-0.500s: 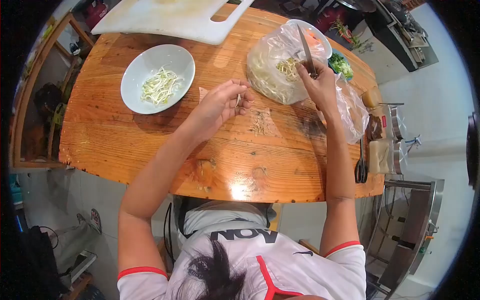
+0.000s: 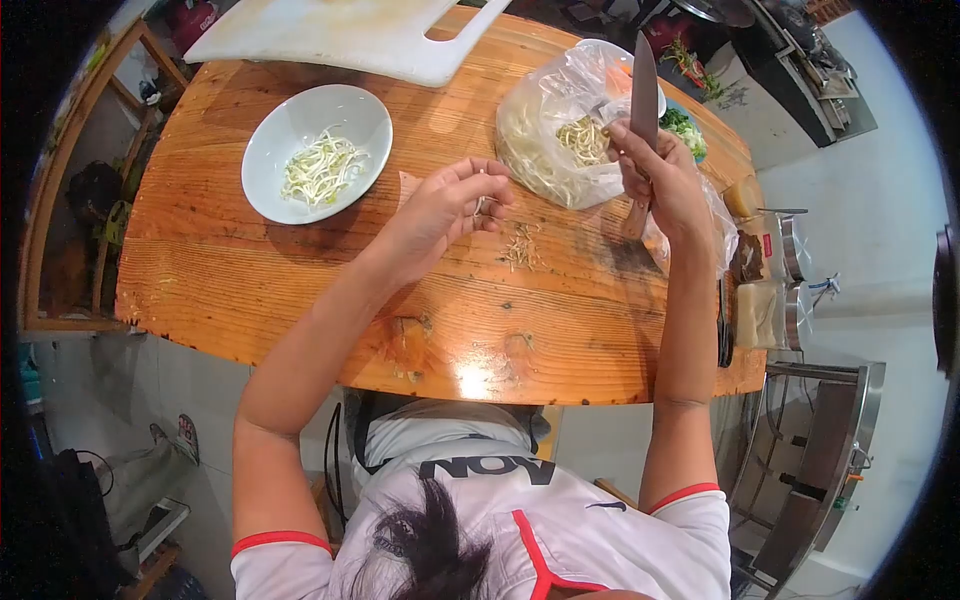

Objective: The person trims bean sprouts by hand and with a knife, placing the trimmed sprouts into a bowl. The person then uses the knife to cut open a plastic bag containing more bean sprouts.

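Note:
My right hand (image 2: 665,180) is closed round a knife (image 2: 645,95), its blade pointing up and away and its wooden handle showing below the palm. Just left of it lies a clear plastic bag (image 2: 535,125) with bean sprouts (image 2: 583,140) at its opening. My left hand (image 2: 455,210) hovers over the table with curled fingers, holding a few pale sprouts. A white bowl (image 2: 265,165) to its left contains a small heap of sprouts (image 2: 322,172). Small brown trimmings (image 2: 523,248) lie on the wood between my hands.
A white cutting board (image 2: 330,45) lies at the table's far left. Behind the bag are a bowl with orange pieces (image 2: 618,78) and chopped greens (image 2: 683,132). Jars (image 2: 760,315) and black-handled scissors (image 2: 725,335) are at the right edge. A person's foot (image 2: 188,438) shows at lower left.
My right hand has moved slightly right and turned, so the knife blade now shows broadside and its handle is visible. My left hand has barely moved.

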Demonstrator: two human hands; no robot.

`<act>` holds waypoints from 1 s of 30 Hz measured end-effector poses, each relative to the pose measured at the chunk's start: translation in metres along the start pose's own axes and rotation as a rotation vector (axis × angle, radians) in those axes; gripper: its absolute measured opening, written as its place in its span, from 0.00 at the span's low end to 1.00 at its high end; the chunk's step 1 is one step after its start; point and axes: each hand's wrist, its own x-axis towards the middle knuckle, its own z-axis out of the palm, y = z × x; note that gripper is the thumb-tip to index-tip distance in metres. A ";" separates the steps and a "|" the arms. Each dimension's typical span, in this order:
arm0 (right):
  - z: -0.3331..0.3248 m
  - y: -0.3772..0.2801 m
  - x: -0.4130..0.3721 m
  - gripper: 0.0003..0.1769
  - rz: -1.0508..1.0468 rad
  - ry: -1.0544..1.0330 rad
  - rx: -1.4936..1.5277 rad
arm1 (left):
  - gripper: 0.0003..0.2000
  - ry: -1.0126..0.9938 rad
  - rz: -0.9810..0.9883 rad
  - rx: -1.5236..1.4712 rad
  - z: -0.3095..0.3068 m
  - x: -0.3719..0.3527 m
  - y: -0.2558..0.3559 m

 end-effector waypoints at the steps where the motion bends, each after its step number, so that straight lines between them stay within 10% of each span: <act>1: 0.007 -0.004 -0.004 0.12 0.034 -0.022 0.043 | 0.12 0.013 0.017 0.019 0.001 0.000 0.000; 30: 0.058 -0.004 -0.022 0.21 -0.097 -0.356 -0.292 | 0.13 -0.006 -0.043 -0.171 -0.008 0.000 0.000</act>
